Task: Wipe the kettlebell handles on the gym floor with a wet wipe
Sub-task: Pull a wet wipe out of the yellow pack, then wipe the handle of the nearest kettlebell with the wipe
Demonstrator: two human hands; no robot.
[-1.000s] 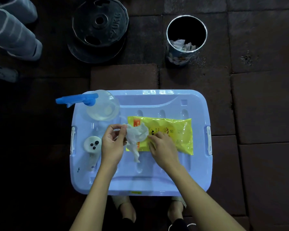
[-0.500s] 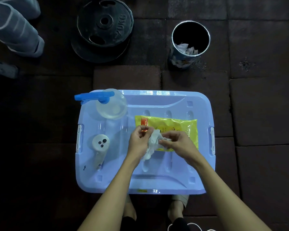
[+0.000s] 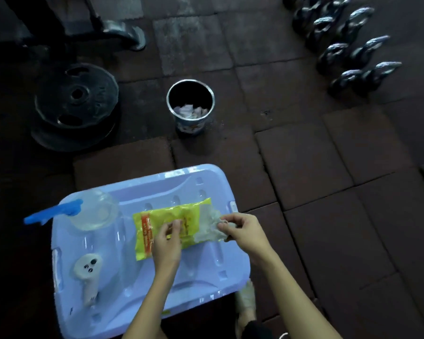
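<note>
The right hand (image 3: pixel 242 231) pinches a crumpled wet wipe (image 3: pixel 207 228) between thumb and curled fingers (image 3: pixel 227 220), just off the right end of the yellow pack (image 3: pixel 162 228). The wipe looks all but free of the pack. The left hand (image 3: pixel 167 244) has its thumb and forefinger drawn together on the pack's top face, holding it down near the middle of the blue lid (image 3: pixel 201 270) it lies on.

To do this step well, keep the pack pinned flat and draw the wipe away to the right, so that only one sheet comes out. Then press the flap shut so the rest stay damp. Opening the wipe out before wrapping it round a handle would likely give a better grip.

The kettlebells (image 3: pixel 334 53) stand in rows on the floor (image 3: pixel 328 167), well apart from the lid, beyond its far right corner. Nothing lies between the lid and them, so the way there looks open.

A metal bin (image 3: pixel 207 92) with used wipes inside stands beyond the lid's far edge, and weight plates (image 3: pixel 76 104) lie beyond its far left corner. A spray bottle (image 3: pixel 96 211) sits at the lid's far left corner and a white handset (image 3: pixel 87 266) by its left edge. A foot (image 3: pixel 247 297) shows at the near right corner.
</note>
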